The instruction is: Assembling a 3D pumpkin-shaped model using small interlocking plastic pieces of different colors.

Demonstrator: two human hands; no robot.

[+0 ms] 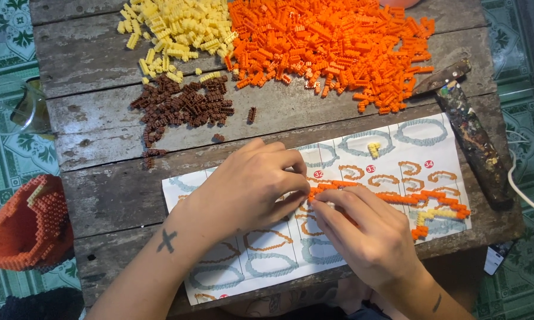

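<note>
Left hand (252,186) and right hand (365,234) together, fingertips pinched on the left end of an orange brick strip (391,197). Strip flat on the instruction sheet (397,154), near the table's (101,195) front edge. Orange brick pile (332,44) along the far edge.

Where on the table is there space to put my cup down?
Bare wood lies left of the instruction sheet, below the brown bricks. The top is crowded with yellow and orange piles; both hands cover the sheet.
</note>
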